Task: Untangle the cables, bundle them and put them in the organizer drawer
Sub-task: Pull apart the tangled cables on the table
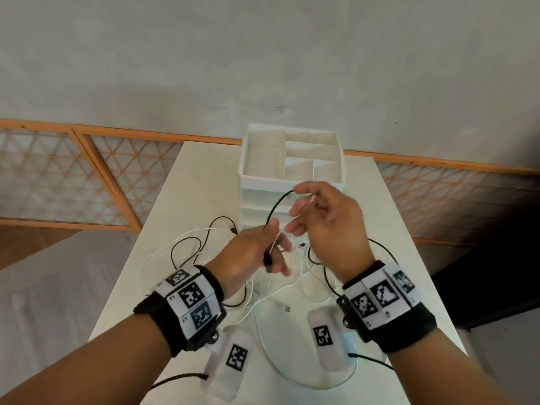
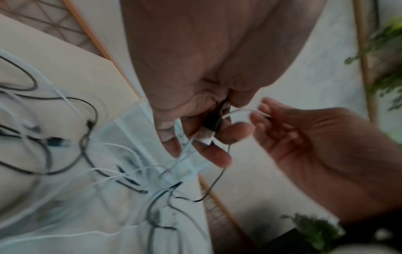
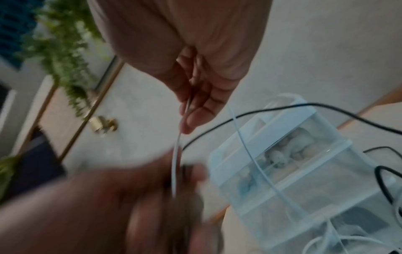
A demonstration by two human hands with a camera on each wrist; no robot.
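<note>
Early untangling: my left hand grips a black cable and white cable, my right hand pinches both above. Tangle sprawls on the desk beneath; organizer beyond, no bundles made.

Left hand and right hand raised close together, fingers curled, pinching.

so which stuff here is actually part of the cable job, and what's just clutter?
Job:
- black cable, pinched by both the left hand and right hand
- white cable, held too
- tangle of loose cables on the table
- white drawer organizer

Clutter:
- two white tagged pads near the table's front edge
- lattice panels by the wall
- plants
</note>
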